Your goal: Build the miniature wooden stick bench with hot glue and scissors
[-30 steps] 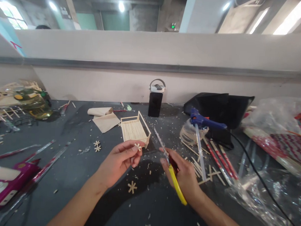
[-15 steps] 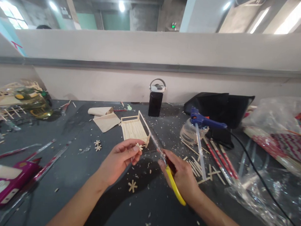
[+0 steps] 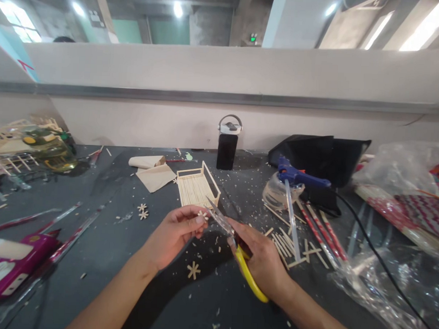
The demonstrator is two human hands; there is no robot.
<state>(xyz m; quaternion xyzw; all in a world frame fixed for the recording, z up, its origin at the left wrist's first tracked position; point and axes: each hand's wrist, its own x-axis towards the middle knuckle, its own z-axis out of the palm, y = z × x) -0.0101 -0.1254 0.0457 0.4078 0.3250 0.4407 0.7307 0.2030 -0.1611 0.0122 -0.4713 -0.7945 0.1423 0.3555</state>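
Observation:
Between thumb and fingers, my left hand (image 3: 183, 226) pinches a small star-shaped piece made of wooden sticks (image 3: 202, 215). My right hand (image 3: 261, 254) is closed round yellow-handled scissors (image 3: 249, 276). The scissor blades are slightly parted and point up and left, with their tips close to the star. Just behind both hands lies a small wooden stick frame with a slatted base (image 3: 193, 187). Another wooden star (image 3: 193, 270) rests on the dark table below my hands, and two more small stars (image 3: 142, 211) lie to the left.
A blue glue gun (image 3: 301, 177) sits on a clear container at the right, its black cord trailing forward. Cut sticks (image 3: 283, 243) lie below it. A phone (image 3: 226, 152) leans upright at the back. Brown paper (image 3: 156, 176) and a magenta device (image 3: 19, 265) are on the left.
The scissors have swung left toward the star, and their blades now show parted. My right hand has shifted slightly with them. My left hand has stayed nearly still.

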